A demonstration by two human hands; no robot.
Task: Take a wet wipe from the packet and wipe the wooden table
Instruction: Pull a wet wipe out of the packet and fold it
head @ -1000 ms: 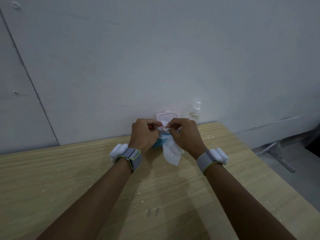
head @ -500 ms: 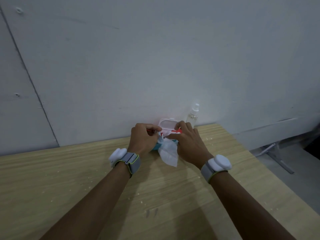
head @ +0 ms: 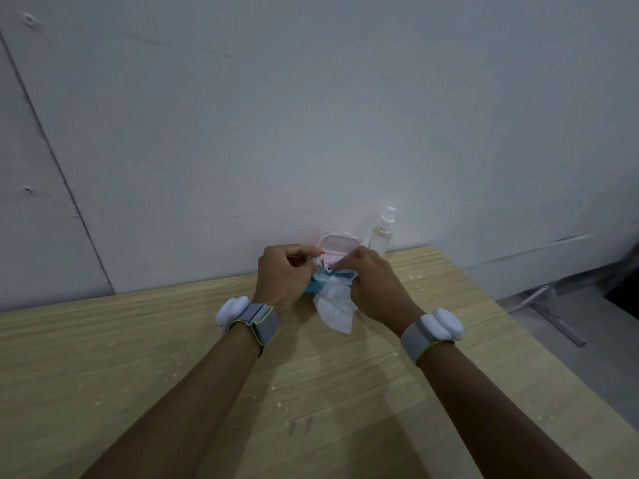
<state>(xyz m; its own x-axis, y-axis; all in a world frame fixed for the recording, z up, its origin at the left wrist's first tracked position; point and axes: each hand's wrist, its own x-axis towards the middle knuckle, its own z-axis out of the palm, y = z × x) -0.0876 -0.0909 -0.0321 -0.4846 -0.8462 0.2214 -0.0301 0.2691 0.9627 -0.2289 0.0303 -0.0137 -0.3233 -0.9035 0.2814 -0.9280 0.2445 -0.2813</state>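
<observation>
A blue wet-wipe packet point(head: 315, 288) lies at the far edge of the wooden table point(head: 138, 357), against the wall. Its pink flip lid point(head: 340, 244) stands open. A white wet wipe point(head: 334, 307) hangs out of the opening and drapes toward me onto the table. My left hand point(head: 283, 275) pinches the top of the wipe at the packet's left side. On the packet's right side rests my right hand point(head: 375, 285), fingers pressing down by the opening. Both hands hide most of the packet.
A clear spray bottle point(head: 382, 235) stands right of the packet by the grey wall point(head: 311, 115). Pale crumbs speckle the tabletop. The table's right edge drops to a floor with a metal stand point(head: 553, 316).
The lid, upright a second ago, has tipped back lower. My right hand shifted from pinching the wipe to pressing on the packet. The wipe hangs a little lower on the table.
</observation>
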